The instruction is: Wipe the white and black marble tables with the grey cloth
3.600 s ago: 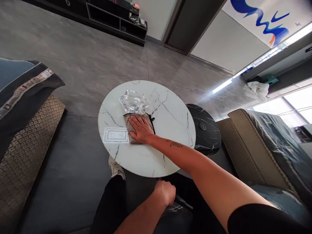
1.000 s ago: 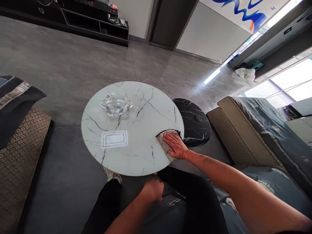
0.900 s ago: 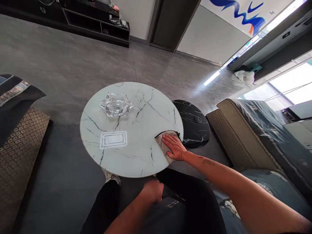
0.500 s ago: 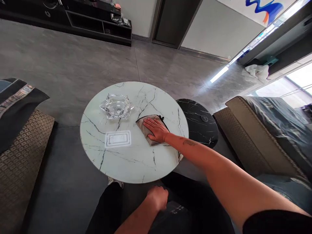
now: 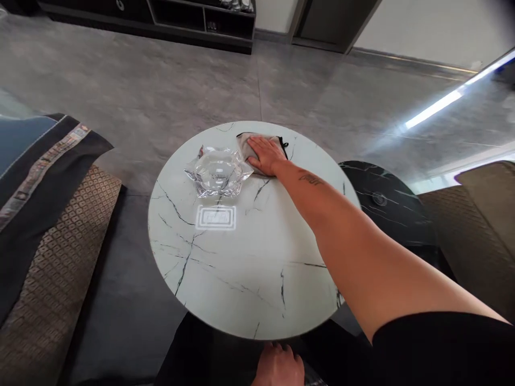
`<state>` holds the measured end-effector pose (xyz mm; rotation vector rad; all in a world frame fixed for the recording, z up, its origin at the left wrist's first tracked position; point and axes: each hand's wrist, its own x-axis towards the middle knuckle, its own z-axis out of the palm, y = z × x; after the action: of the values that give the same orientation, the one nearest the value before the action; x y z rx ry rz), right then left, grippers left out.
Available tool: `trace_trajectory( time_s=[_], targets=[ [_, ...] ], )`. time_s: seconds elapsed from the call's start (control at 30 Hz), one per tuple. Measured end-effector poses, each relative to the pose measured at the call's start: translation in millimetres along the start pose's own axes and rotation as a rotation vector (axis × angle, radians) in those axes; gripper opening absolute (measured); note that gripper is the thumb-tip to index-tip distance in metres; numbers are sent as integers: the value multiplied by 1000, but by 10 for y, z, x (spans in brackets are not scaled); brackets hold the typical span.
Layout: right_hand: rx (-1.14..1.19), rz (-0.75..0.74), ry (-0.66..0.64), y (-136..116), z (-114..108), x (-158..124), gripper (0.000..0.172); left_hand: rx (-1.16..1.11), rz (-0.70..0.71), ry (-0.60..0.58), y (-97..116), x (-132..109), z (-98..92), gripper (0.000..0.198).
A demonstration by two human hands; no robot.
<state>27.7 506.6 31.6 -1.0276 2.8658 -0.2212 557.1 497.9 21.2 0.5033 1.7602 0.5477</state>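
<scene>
My right hand [image 5: 267, 154] lies flat, fingers stretched out, on a grey-beige cloth [image 5: 251, 140] with dark edging. The cloth is pressed against the round white marble-patterned tabletop [image 5: 257, 257] near its far edge. Just left of the cloth stands a clear, star-shaped glass bowl [image 5: 218, 172], close to my fingers. My left hand [image 5: 280, 367] is closed in a fist at the bottom of the view, below the table's near edge and by my dark trousers. Nothing shows in it, though its palm side is hidden.
A lower round black table [image 5: 392, 206] stands at the right, partly behind my arm. A patterned sofa [image 5: 80, 236] with a dark cover is on the left, another brown seat [image 5: 466, 214] on the right. A black cabinet [image 5: 181, 24] lines the far wall.
My right hand has pushed the cloth away from me, toward the table's far edge and beside the glass bowl. The view has tilted downward. My left hand stays closed below the table edge.
</scene>
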Motion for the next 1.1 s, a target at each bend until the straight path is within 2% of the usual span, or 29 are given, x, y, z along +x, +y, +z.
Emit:
trace_trajectory(
  time_s=[0.1,0.2,0.27,0.37,0.43,0.5,0.6,0.7,0.8,0.97,1.1],
  targets=[
    [28,82,28,251,20,449,88,-107,-68,-18,-8,116,-8,51],
    [61,200,82,494,58,732,88,-146,-218,-4,-5,272,86,55],
    [66,294,114,628,68,805,87,-152,-251,81,-23,351,195,63],
    [52,461,139,794,35,735,85,-171,-133,278,-83,401,356,73],
    [47,577,155,907,-8,571,85,-126,-93,334,-112,408,413,72],
    [39,682,195,1034,-50,326,83,-66,-135,313,-109,412,396,67],
    [21,828,239,1219,-93,-133,79,-73,-218,151,-50,398,233,57],
    [15,930,233,1318,-114,-608,80,-106,-198,28,9,321,12,53],
    [2,983,221,1300,-122,-1028,81,-74,-107,27,15,194,-119,57],
    [-7,1058,178,1136,-136,-1605,85,67,-9,72,-17,28,-142,54],
    [8,1135,131,928,-168,-2017,87,123,21,47,23,-44,-210,64]
  ],
)
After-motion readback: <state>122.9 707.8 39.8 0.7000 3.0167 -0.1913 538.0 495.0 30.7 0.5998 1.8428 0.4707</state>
